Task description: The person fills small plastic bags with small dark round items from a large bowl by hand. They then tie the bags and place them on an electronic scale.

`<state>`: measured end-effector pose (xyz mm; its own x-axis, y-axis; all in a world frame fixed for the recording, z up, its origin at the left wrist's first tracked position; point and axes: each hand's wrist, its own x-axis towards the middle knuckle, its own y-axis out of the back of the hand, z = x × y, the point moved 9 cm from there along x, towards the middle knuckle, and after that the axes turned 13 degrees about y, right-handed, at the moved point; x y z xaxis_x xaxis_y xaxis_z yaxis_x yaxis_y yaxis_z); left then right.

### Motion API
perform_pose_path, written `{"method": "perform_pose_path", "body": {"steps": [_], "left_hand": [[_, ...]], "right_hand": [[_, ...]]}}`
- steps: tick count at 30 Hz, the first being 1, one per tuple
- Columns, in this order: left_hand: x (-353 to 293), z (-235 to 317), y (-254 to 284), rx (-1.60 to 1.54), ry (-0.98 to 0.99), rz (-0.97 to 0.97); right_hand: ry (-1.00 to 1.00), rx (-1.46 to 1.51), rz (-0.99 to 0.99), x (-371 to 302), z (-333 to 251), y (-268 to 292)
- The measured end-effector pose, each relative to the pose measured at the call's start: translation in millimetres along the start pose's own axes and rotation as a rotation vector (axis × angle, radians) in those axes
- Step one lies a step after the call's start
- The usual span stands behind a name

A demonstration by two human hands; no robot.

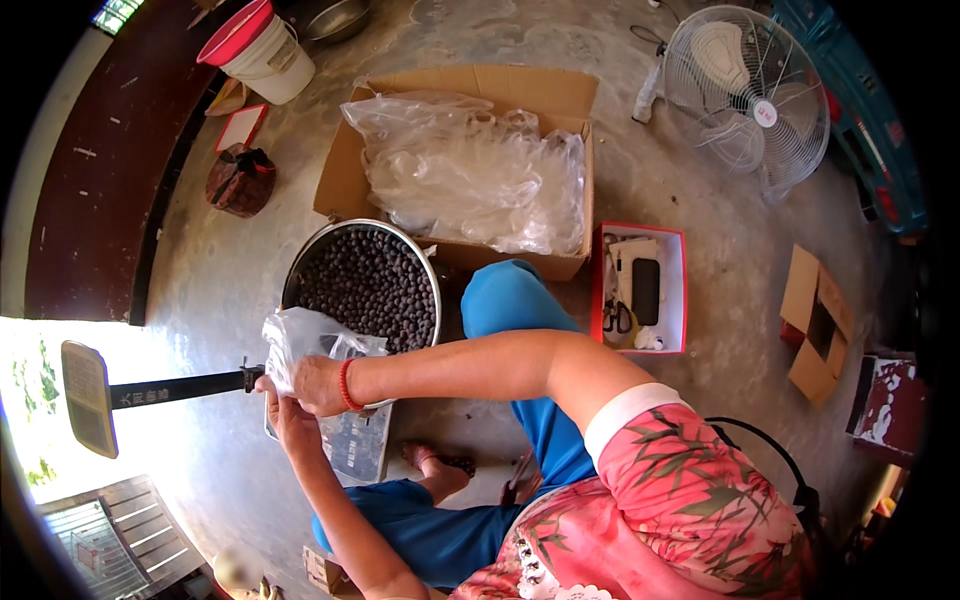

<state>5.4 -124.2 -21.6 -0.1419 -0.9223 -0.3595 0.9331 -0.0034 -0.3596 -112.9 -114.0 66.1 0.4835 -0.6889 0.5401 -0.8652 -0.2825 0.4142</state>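
Note:
A clear plastic bag is pinched between both my hands, above the near left rim of a large metal basin. Small dark round fruits or nuts fill the basin; I cannot make out their kind. My right hand, with a red bracelet at the wrist, is closed on the bag's lower part. Just below and left of it, my left hand has its fingers closed on the same bag. A platform scale shows partly under the basin, its display on a black post to the left.
A cardboard box of clear plastic bags stands beyond the basin. Right of it sits a red-edged tray with scissors and a phone. Further out are a fan, an opened carton and a white bucket.

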Motion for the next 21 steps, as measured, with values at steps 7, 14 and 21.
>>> {"method": "perform_pose_path", "body": {"steps": [7, 14, 21], "left_hand": [[-6.1, 17.3, 10.8, -0.057, -0.08, -0.026], [-5.6, 2.9, -22.2, -0.078, 0.071, -0.119], [-12.6, 7.0, -25.0, 0.032, 0.03, 0.067]], "right_hand": [[-0.136, -0.075, -0.026, -4.8, 18.8, 2.6], [0.118, -0.051, 0.347, -13.7, 28.9, 3.1], [-0.05, -0.052, 0.195, -5.6, 43.2, 1.8]]}}
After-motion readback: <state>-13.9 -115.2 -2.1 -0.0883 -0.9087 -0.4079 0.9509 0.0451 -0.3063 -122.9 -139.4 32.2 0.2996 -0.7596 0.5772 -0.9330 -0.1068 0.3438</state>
